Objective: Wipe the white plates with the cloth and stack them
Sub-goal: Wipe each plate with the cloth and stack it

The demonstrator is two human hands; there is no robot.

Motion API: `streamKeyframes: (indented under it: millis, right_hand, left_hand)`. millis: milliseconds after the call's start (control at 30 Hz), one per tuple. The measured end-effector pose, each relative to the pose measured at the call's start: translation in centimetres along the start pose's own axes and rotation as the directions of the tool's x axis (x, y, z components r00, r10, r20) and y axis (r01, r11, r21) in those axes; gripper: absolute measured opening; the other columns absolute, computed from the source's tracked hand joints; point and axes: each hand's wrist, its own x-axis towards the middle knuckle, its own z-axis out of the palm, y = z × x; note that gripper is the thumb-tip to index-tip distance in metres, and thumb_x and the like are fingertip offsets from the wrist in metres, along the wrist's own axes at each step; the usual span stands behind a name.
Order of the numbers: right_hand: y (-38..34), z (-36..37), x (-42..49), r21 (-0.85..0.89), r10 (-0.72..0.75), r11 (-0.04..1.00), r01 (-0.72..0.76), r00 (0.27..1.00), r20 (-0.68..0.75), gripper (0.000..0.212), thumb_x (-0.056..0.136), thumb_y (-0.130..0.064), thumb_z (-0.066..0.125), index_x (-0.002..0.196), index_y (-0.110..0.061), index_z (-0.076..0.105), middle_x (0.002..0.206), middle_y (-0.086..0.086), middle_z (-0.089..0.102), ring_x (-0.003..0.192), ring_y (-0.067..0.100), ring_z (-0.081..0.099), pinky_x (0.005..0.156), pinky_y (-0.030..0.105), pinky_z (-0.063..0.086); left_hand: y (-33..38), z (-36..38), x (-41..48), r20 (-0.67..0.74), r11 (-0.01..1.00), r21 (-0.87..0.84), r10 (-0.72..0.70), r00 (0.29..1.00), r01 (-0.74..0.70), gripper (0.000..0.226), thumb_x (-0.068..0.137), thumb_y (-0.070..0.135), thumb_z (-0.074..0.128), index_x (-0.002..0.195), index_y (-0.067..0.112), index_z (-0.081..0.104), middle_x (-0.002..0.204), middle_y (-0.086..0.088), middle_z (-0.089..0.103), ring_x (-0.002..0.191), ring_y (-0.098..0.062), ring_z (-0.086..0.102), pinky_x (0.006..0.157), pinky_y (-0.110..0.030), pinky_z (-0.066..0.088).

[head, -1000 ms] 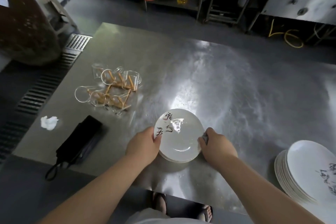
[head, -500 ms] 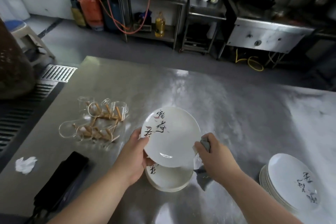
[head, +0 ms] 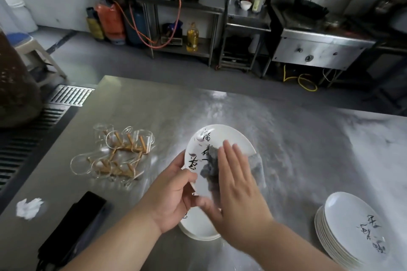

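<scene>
A white plate (head: 229,136) with black calligraphy is held tilted above the steel table, my left hand (head: 174,193) gripping its left rim. My right hand (head: 237,185) lies flat with straight fingers on a grey cloth (head: 209,167), pressing it against the plate's face. Directly beneath, a low stack of white plates (head: 198,229) sits on the table, partly hidden by my hands. At the right edge stands a taller stack of white plates (head: 350,226) with the same lettering.
Glass cups on a wooden rack (head: 119,154) lie on the steel table (head: 297,138) to the left. A black folded pouch (head: 74,224) and a crumpled white tissue (head: 28,207) sit near the front-left corner. A floor drain grate (head: 68,94) lies beyond the table's left edge.
My left hand lifted the top plate off the low stack and tilted it up. My right hand went from clutching the cloth beside the rim to pressing it flat on the plate's face.
</scene>
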Motion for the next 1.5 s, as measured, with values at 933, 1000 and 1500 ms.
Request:
streamKeyframes:
  millis: [933,1000,1500]
  right_hand:
    - [1.1,-0.8,-1.4,-0.065,-0.354,0.927,0.369,0.92,0.168,0.104,0.092,-0.082,0.006,0.166,-0.008,0.005,0.174,0.008,-0.005,0.161,0.024,-0.009,0.129,0.051,0.012]
    - [1.1,-0.1,-2.8,-0.11,-0.366,0.914,0.392,0.909,0.2,0.105,0.092,-0.082,0.004,0.166,-0.009,0.01,0.174,0.008,0.002,0.161,0.024,-0.002,0.128,0.05,0.019]
    - [2.7,-1.0,-1.8,-0.134,-0.219,0.963,0.234,0.969,0.116,0.111,0.089,-0.085,0.008,0.164,-0.003,0.012,0.173,0.014,-0.001,0.161,0.027,-0.006,0.129,0.051,0.015]
  left_hand:
    - [1.9,1.5,-0.4,-0.067,0.999,-0.004,0.052,0.996,-0.052,0.054,0.068,-0.002,0.051,0.108,0.014,0.082,0.107,-0.018,0.077,0.094,-0.028,0.072,0.08,-0.039,0.052]
    - [2.0,1.2,-0.6,-0.06,0.998,-0.027,0.048,0.997,-0.049,0.057,0.066,-0.007,0.05,0.11,0.011,0.081,0.111,-0.022,0.077,0.093,-0.029,0.076,0.073,-0.037,0.06]
    - [1.6,1.6,-0.9,-0.105,0.996,-0.075,0.031,0.994,-0.039,0.059,0.069,-0.002,0.05,0.12,0.011,0.078,0.122,-0.024,0.075,0.103,-0.036,0.076,0.072,-0.047,0.064]
